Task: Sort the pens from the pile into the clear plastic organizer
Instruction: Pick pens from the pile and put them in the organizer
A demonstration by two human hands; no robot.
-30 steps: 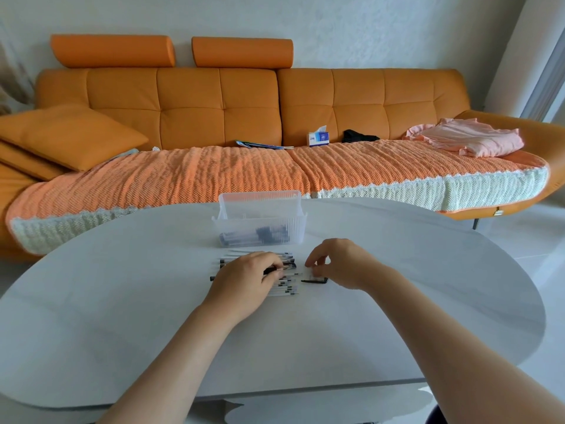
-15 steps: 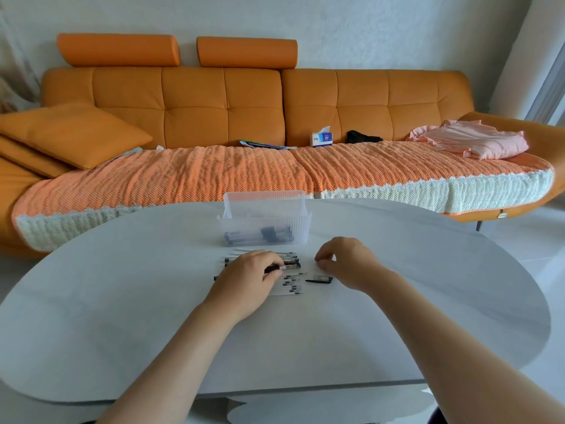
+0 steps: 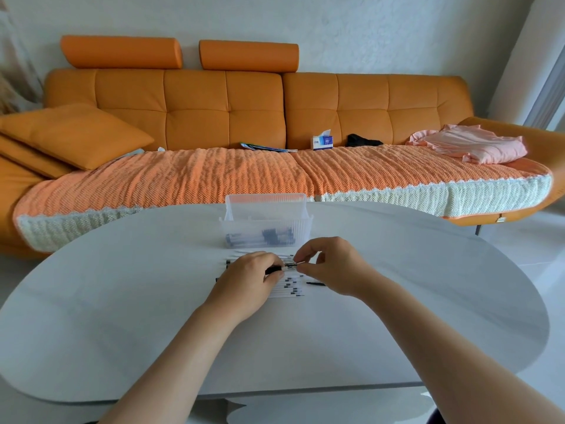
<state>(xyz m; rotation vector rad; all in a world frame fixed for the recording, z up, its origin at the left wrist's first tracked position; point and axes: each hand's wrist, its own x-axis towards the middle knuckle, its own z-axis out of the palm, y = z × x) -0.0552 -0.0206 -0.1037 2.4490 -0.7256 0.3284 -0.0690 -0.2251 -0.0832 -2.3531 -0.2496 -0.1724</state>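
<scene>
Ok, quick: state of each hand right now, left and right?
Left hand: gripping the slim black-and-clear plastic pen by its barrel.
Right hand: pinching the same pen's other end.

Soft, even daylight in a wide-angle view.
The light comes from the right, where the floor (image 3: 544,240) is brightest; the left side is dimmer. The table (image 3: 397,301) carries only faint shadows under the arms (image 3: 171,356) and a dull sheen. Lines bend toward the edges, as the sofa (image 3: 226,117) back shows. The small pens (image 3: 287,289) look slightly soft.
</scene>
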